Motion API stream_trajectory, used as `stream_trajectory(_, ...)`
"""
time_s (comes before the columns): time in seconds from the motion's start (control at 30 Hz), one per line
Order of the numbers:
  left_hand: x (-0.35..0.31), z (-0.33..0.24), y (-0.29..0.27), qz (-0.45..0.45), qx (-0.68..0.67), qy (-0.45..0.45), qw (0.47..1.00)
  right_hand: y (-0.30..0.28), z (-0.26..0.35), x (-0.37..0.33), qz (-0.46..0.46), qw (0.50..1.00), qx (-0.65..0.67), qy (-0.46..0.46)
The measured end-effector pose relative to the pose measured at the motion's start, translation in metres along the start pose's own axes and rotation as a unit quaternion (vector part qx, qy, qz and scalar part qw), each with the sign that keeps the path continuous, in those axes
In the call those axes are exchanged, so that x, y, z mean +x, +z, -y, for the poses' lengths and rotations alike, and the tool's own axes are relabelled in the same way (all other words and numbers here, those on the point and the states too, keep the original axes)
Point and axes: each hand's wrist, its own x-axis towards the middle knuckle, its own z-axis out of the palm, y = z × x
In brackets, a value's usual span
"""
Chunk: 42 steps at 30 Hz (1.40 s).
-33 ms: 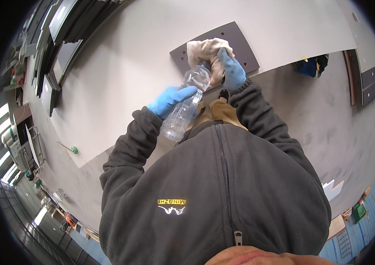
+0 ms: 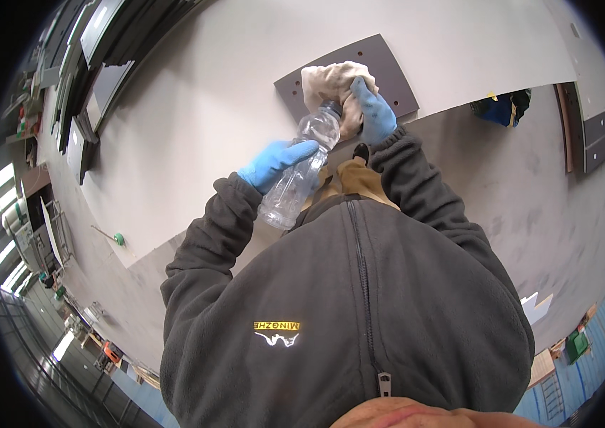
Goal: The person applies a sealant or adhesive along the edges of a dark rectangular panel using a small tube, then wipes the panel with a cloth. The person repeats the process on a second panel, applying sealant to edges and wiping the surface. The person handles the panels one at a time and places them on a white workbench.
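Right hand (image 2: 376, 114): my grip closed on the white cloth (image 2: 336, 78), over the grey panel (image 2: 391, 75).
Left hand (image 2: 274, 162): my grip wrapped the clear bottle (image 2: 298, 178), at the cloth's seven o'clock.

The left hand (image 2: 272, 165) grips a clear bottle (image 2: 291, 194), the right hand (image 2: 376, 118) a pale cloth (image 2: 331, 77).

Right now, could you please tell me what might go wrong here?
The bottle could slip in the left hand. Its neck is at the cloth, so a leak might wet the panel. The panel lies by the table's edge, so a bump might shift it.
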Motion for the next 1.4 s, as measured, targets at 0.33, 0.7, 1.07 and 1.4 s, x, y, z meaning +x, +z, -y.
stream_trajectory(0.33,-0.013,0.023,-0.02,-0.003,-0.047,0.001,0.999,0.016,-0.019,0.002,0.128,0.926,0.354,0.033)
stream_trajectory(0.7,-0.042,0.028,-0.049,-0.045,0.073,0.037,0.996,0.061,0.009,0.001,0.132,0.973,0.19,0.005)
stream_trajectory(1.07,-0.018,0.009,-0.159,-0.269,0.06,0.384,0.881,0.061,0.011,0.008,0.0,0.959,0.246,0.144)
stream_trajectory(1.4,0.051,-0.027,-0.215,-0.374,-0.028,0.55,0.746,0.031,-0.001,0.07,-0.079,0.992,0.081,0.05)
